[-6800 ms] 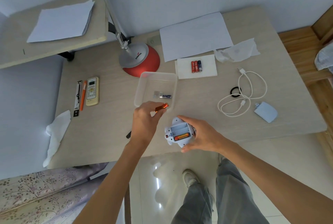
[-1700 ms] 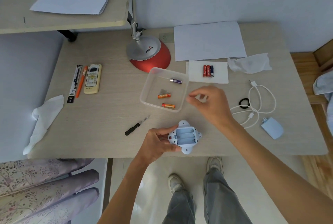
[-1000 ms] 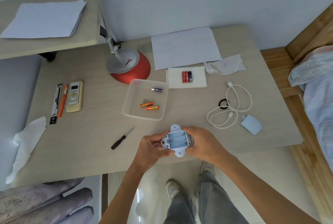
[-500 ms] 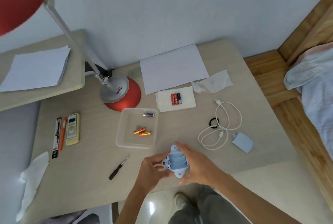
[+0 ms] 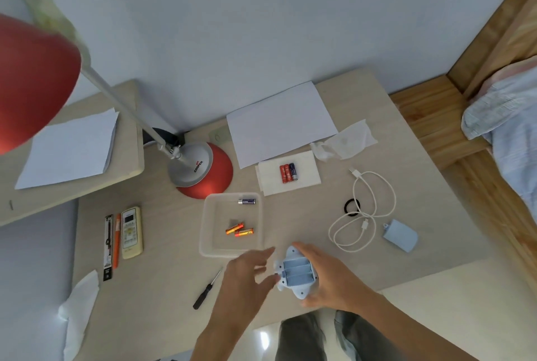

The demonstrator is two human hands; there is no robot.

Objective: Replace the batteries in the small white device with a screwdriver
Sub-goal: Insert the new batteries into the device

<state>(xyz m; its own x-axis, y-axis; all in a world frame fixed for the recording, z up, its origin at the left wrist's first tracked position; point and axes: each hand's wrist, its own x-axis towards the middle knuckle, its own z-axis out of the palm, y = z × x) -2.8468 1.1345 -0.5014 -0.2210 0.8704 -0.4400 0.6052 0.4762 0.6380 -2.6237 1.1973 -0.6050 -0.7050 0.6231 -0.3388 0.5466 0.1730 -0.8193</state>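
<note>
On the pale wooden desk, a clear plastic tray corrals three loose batteries, presumably spent. Our right hand curls round the small white device at the near edge, empty bay upward for loading. Our left hand hovers beside it, fingers spread, holding nothing. The black-handled screwdriver lies idle nearby.

A bedroom; desk beside wooden bed
</note>
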